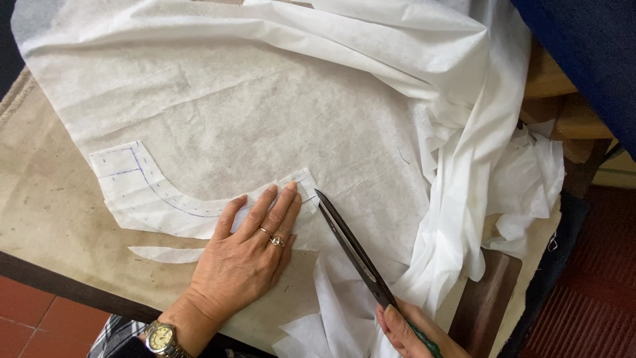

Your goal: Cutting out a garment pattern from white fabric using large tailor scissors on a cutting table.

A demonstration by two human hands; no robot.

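- Left hand [246, 255] lies flat, fingers together, pinning a curved paper pattern [156, 192] onto white interfacing [265, 106].
- Scissors [351, 248], gripped in the right hand [404, 328], point near those fingertips; a slip could nick them or shift the pattern.

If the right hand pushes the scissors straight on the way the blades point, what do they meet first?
The right hand holds the scissors aimed up-left. Their tip sits at the end of the curved paper pattern, right beside the left hand's fingertips. Going on, the blades would probably meet that pattern end and the white fabric beneath.
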